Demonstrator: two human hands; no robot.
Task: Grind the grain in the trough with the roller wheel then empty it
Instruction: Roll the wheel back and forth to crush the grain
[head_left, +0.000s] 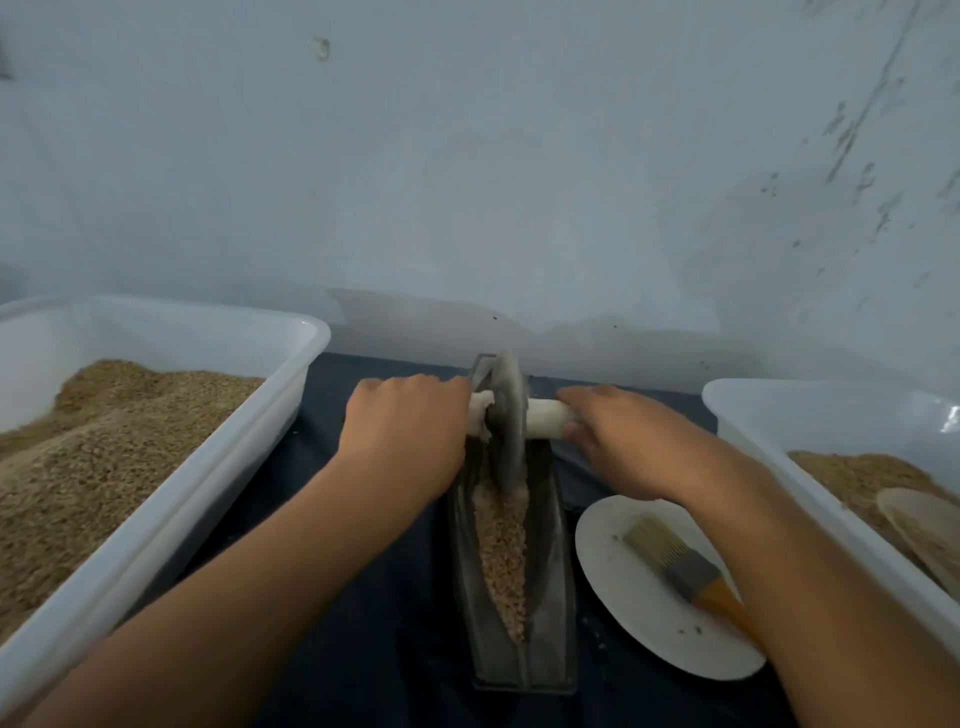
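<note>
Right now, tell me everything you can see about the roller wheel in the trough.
The roller wheel is a thin grey disc, metal by its look, standing upright on its edge at the far end of the dark narrow trough. A pale handle runs through its middle and sticks out on both sides. The left hand grips the left end; the right hand grips the right end. Its lower edge sits in the tan grain lining the trough's groove.

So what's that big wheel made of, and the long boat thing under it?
The roller wheel looks like dull grey metal or stone: matte, dusty, thin-edged. Its white handle could be wood or plastic. The trough looks like dark cast metal, with a faint sheen on its sloped walls. I can't be sure of any.
</note>
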